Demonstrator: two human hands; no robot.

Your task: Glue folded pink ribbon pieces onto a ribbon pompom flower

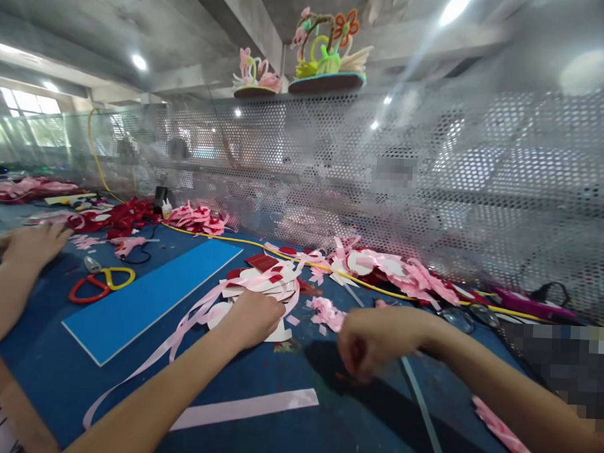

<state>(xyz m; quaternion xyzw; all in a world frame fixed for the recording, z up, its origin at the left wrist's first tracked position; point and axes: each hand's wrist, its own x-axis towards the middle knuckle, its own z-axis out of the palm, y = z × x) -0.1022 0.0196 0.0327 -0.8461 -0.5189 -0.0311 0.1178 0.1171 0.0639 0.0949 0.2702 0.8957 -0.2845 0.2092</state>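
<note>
Left hand (252, 318) curled over card pile (262, 281), grip unclear; right hand (372, 340) fisted, contents hidden; pink ribbon (169, 344) trails near-left.

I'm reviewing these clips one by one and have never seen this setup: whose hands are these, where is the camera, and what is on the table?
There is no machine: a person works with bare hands, and the one picture comes from a camera on their head, looking forward and down. The left hand rests on a pile of cut pieces, white, red and pink, with pink ribbon trailing from it. The right hand is curled into a fist; whether it holds anything is hidden. On the blue table lie a blue board, scissors and a yellow cable, before a perforated screen. The hand at far left seems to be someone else's.
</note>
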